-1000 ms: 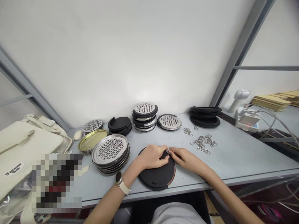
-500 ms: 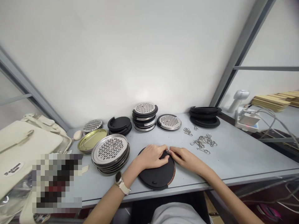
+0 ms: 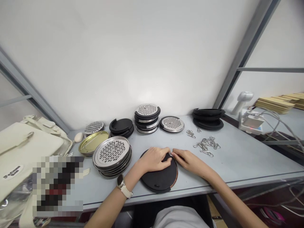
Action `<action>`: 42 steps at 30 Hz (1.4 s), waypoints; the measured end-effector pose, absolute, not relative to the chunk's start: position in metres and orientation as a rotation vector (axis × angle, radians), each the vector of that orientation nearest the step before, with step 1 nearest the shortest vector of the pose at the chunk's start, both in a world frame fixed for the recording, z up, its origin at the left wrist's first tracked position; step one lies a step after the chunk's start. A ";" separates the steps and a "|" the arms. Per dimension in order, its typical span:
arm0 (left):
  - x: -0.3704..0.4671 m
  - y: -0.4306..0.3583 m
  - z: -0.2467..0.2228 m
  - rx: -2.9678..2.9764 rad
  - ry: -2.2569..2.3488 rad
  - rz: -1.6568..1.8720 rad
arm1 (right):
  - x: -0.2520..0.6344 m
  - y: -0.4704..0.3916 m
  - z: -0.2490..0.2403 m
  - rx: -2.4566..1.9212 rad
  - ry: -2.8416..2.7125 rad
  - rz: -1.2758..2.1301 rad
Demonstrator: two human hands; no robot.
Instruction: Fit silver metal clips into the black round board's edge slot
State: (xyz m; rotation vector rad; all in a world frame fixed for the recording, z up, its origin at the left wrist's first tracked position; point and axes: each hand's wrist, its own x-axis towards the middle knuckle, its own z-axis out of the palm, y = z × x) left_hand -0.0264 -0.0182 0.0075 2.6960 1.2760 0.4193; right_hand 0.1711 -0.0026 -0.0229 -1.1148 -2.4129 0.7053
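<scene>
A round black lid (image 3: 160,179) with a copper-coloured rim lies flat at the table's near edge. My left hand (image 3: 154,159) rests on its far part, fingers curled down on it. My right hand (image 3: 190,162) meets it from the right, and the fingertips of both hands pinch a small metal clip (image 3: 170,154) at the lid's far rim. A watch sits on my left wrist.
A stack of perforated steel discs (image 3: 111,152) and gold trays (image 3: 93,142) lie to the left. More black rings (image 3: 208,117), perforated lids (image 3: 147,116) and loose metal clips (image 3: 206,145) sit farther back. A cream bag (image 3: 26,148) is at far left, a scanner (image 3: 244,101) at right.
</scene>
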 end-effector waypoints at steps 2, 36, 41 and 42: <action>-0.027 -0.017 0.007 2.713 1.285 0.412 | 0.172 -0.002 -0.023 -1.114 -2.414 0.679; -0.025 -0.021 0.008 2.686 1.372 0.378 | 0.169 -0.004 -0.022 -1.049 -2.462 0.681; -0.024 -0.022 0.009 2.697 1.360 0.343 | 0.169 -0.006 -0.019 -1.049 -2.446 0.699; -0.024 -0.022 0.009 2.700 1.351 0.334 | 0.169 -0.006 -0.019 -1.050 -2.444 0.697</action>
